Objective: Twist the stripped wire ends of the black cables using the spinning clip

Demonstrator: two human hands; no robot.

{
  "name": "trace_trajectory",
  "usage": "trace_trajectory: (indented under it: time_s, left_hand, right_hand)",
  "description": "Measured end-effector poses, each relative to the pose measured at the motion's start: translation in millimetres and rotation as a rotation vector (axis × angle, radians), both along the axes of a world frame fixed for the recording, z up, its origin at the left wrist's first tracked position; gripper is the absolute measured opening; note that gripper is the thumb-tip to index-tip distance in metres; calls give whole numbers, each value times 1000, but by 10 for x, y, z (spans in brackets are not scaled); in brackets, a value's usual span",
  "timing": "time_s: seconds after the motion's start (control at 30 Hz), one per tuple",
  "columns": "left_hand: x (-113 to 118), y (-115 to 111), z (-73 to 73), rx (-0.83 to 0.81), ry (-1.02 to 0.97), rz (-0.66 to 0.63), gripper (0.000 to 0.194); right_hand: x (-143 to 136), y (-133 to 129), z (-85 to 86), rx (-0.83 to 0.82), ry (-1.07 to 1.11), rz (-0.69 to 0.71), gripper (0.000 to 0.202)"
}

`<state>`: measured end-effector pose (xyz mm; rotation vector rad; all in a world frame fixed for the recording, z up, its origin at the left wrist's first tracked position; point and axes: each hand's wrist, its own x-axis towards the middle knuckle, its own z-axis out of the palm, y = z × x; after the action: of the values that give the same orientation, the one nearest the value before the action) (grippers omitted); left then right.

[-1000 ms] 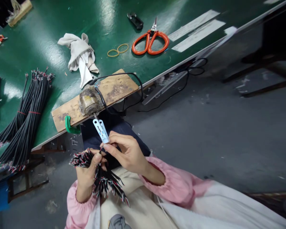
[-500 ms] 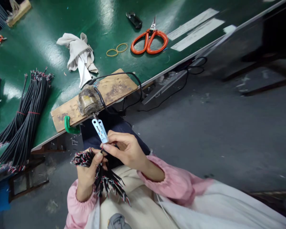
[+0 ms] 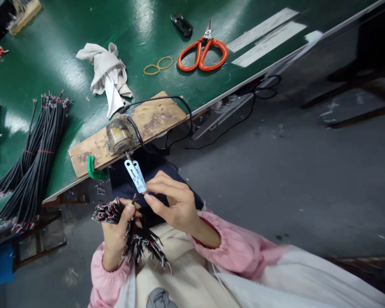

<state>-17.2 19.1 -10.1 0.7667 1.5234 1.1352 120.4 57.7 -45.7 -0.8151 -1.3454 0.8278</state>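
My left hand (image 3: 117, 231) is closed around a bundle of short black cables (image 3: 144, 246) with red and white wire ends. One cable stands up from between its thumb and forefinger. My right hand (image 3: 176, 201) is to the right of it, thumb and forefinger apart, with no cable visible between them. Its fingertips are close by the lower end of a light blue clothes peg (image 3: 135, 175); whether they touch it I cannot tell. The peg sits on the shaft of a small motor (image 3: 120, 134), fixed to a wooden board (image 3: 157, 113) at the table edge.
A green clamp (image 3: 94, 168) grips the board. On the green table (image 3: 64, 25) lie bundles of long black cables (image 3: 40, 167), a white cloth (image 3: 104, 70), rubber bands (image 3: 158, 65), orange-handled scissors (image 3: 202, 53), a black tool (image 3: 181, 25) and paper strips (image 3: 269, 45). A black cord (image 3: 186, 102) loops off the board.
My right thumb and forefinger have parted and moved slightly right, away from the cable. My left hand, with its bundle, has drawn a little left from the peg.
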Motion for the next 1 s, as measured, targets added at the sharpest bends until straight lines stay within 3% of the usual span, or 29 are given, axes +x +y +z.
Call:
trace_trajectory:
  time_s: [0.27,0.57,0.77,0.9,1.0]
  left_hand:
    - [9,12,33,24,-59,-29,40]
    - [1,-18,1,-20,-85,7,40]
    - [-20,-9,-8,-2,-96,-13,38]
    - [-40,37,13,63,-14,-132,32]
    - [-23,85,80,119,99,-187,21]
  right_hand:
    - [-22,0,34,42,-2,37,16]
    - [-99,-51,0,-227,301,151,17]
    - [-21,-22,-33,-424,353,392,8]
    - [31,19,-36,-388,253,363,26]
    - [69,105,-25,-471,321,499,39]
